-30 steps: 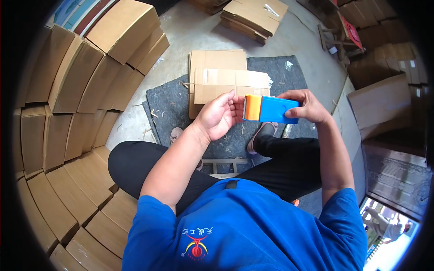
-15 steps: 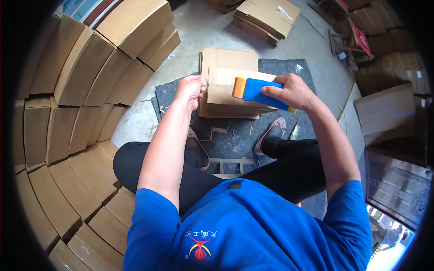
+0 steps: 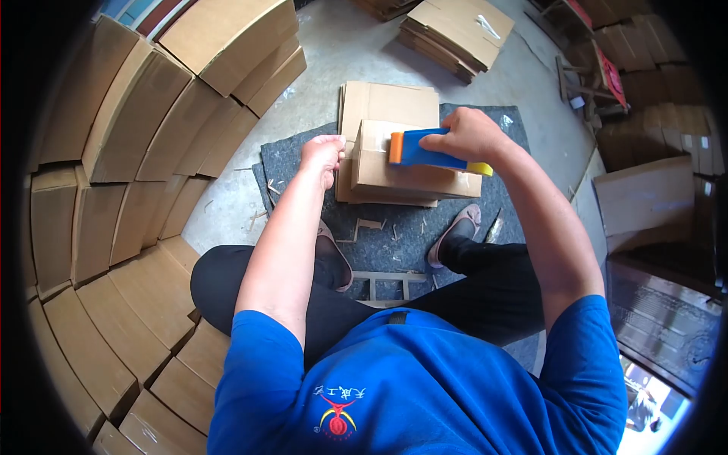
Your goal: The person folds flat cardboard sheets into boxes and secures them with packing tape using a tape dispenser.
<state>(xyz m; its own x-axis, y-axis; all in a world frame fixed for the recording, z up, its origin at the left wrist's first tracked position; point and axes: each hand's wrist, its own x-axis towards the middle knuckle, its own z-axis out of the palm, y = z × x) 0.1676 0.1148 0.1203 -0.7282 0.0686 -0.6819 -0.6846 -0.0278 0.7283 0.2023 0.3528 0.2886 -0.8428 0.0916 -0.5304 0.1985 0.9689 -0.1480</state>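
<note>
A closed cardboard box [image 3: 417, 178] rests on flat cardboard pieces [image 3: 390, 98] in front of me. My right hand [image 3: 469, 136] is wrapped round a blue tape dispenser [image 3: 425, 149] with an orange front end, lying over the top of the box. A yellow part of the dispenser shows at its right end. At the left end of the box is my left hand [image 3: 324, 158], its fingers pinched together; whatever they hold is too small to name.
Cardboard boxes [image 3: 133, 114] are stacked high along the left side. Flattened cartons [image 3: 459, 30] lie on the floor at the back. A dark mat [image 3: 497, 152] with cardboard scraps lies under the box. More cartons [image 3: 644, 193] stand at the right.
My right hand and the tape dispenser have shifted slightly, with the dispenser now lying flatter over the box top. The whole view has also shifted a little. My left hand keeps its pinch.
</note>
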